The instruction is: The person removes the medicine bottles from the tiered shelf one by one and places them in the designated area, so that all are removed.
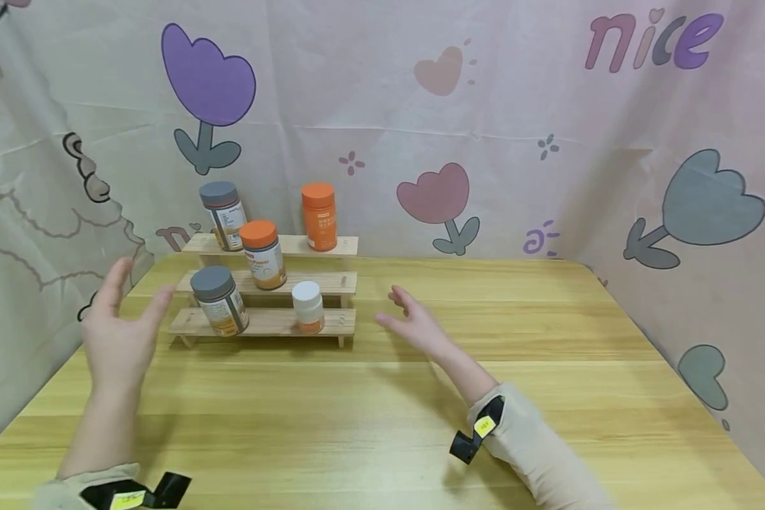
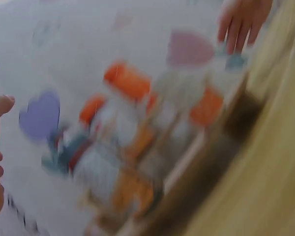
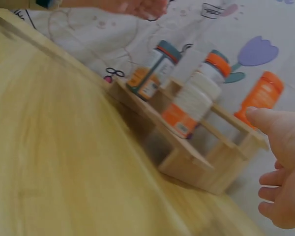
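Observation:
A three-tier wooden rack (image 1: 293, 323) carries several bottles. On its top tier are a grey-lidded jar (image 1: 224, 216) and an orange bottle (image 1: 319, 218). An orange-lidded jar (image 1: 264, 256) sits on the middle tier. The bottom tier holds another grey-lidded jar (image 1: 219, 301) and a small white-capped bottle (image 1: 309, 307), seen closer in the right wrist view. My left hand (image 1: 117, 340) is raised left of the rack, thumb and fingers spread, holding nothing. To the rack's right, my right hand (image 1: 416, 326) reaches toward it with extended fingers, apart from the bottles. The left wrist view is blurred.
The rack stands toward the back left of a wooden table (image 1: 331, 418). A printed cloth (image 1: 357, 85) hangs behind the table and along both sides. Each forearm wears a black strap with a small camera.

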A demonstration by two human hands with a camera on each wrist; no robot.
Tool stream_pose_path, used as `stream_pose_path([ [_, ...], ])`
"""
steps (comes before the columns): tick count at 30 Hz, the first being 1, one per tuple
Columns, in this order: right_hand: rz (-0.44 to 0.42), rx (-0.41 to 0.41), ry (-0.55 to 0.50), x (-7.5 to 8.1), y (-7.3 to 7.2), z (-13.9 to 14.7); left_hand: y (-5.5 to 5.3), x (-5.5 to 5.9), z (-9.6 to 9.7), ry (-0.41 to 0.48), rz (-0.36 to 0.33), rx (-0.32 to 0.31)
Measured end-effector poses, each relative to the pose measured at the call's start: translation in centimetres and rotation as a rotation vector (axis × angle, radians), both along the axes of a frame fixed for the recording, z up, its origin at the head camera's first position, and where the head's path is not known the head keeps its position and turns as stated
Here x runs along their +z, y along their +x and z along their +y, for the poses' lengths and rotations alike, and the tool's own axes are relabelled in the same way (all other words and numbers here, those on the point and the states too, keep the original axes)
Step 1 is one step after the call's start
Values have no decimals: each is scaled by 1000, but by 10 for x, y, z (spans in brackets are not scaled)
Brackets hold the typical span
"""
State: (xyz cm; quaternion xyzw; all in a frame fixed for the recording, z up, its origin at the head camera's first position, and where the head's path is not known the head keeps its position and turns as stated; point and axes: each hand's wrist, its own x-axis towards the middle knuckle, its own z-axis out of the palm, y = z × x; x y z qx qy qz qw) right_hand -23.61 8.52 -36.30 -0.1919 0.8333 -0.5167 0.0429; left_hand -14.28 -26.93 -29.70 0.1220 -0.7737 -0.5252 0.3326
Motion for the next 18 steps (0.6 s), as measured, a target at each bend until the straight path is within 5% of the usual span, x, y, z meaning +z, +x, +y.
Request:
stream_pose_path([
  [2,-17,8,2,-4,2,-7,-3,-11,-20,59,-58,11],
  [5,-53,24,11,-10,3,-16,-8,-29,-46,82,-180,-64],
  [11,-118,56,-11,-23,4,-33,-17,-66,-79,-106,-377,-267],
  [18,-79,60,14,-34,5,-47,-29,-86,-98,-196,-495,-450],
])
